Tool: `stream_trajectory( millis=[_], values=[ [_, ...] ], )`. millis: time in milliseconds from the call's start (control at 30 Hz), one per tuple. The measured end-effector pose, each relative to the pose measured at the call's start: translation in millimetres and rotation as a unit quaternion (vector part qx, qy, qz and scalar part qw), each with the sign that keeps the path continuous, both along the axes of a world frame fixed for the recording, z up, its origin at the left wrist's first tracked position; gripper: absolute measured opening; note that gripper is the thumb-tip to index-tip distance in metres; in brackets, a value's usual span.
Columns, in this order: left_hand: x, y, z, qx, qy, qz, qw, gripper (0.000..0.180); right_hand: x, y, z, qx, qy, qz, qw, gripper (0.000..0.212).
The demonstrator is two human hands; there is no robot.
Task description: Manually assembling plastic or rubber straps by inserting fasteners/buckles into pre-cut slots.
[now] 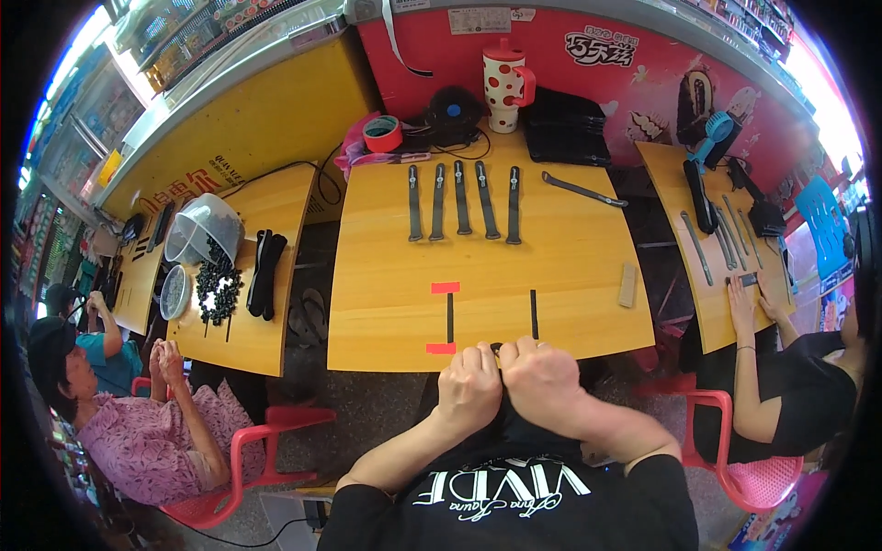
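My left hand (469, 389) and my right hand (542, 378) meet side by side at the near edge of the table. Both are closed, fingers curled in. A bit of something dark (497, 350) shows between them; the rest is hidden by my fingers. Beyond them, several dark grey straps (462, 197) lie side by side on the yellow wooden table (386, 275). Another dark strap (583, 189) lies slanted to their right. Nearer my hands are two thin black strips (450, 318), the left one between two pieces of red tape (446, 287).
A beige block (627, 286) lies at the table's right side. At the back stand a spotted tumbler (504, 87), a tape roll (382, 134), a small fan (453, 111) and black bags (562, 129). People work at tables left, with black pieces (220, 283), and right, with straps (726, 234).
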State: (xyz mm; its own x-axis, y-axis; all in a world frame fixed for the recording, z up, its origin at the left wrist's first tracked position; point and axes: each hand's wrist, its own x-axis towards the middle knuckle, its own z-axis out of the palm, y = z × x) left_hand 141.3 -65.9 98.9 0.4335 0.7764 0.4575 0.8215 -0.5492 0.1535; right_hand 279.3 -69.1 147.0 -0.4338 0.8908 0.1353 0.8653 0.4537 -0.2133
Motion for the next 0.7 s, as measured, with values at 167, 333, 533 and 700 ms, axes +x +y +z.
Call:
stream_trajectory(
  millis=[167, 333, 533, 700],
  values=[
    [-2, 5, -20, -0.077, -0.176, 0.025, 0.981, 0.011, -4, -4, -32, 0.032, 0.129, -0.093, 0.987, 0.015],
    [-15, 8, -6, -0.243, -0.392, -0.066, 0.885, 0.004, 19, 10, -24, -0.019, 0.251, -0.004, 0.968, 0.022],
    [-25, 13, 10, -0.216, -0.359, -0.176, 0.891, 0.006, 33, 17, -14, -0.102, 0.295, 0.076, 0.947, 0.029],
    [-34, 17, 15, -0.218, -0.299, -0.239, 0.898, 0.007, 33, 15, -11, -0.161, 0.327, 0.097, 0.926, 0.029]
  ],
)
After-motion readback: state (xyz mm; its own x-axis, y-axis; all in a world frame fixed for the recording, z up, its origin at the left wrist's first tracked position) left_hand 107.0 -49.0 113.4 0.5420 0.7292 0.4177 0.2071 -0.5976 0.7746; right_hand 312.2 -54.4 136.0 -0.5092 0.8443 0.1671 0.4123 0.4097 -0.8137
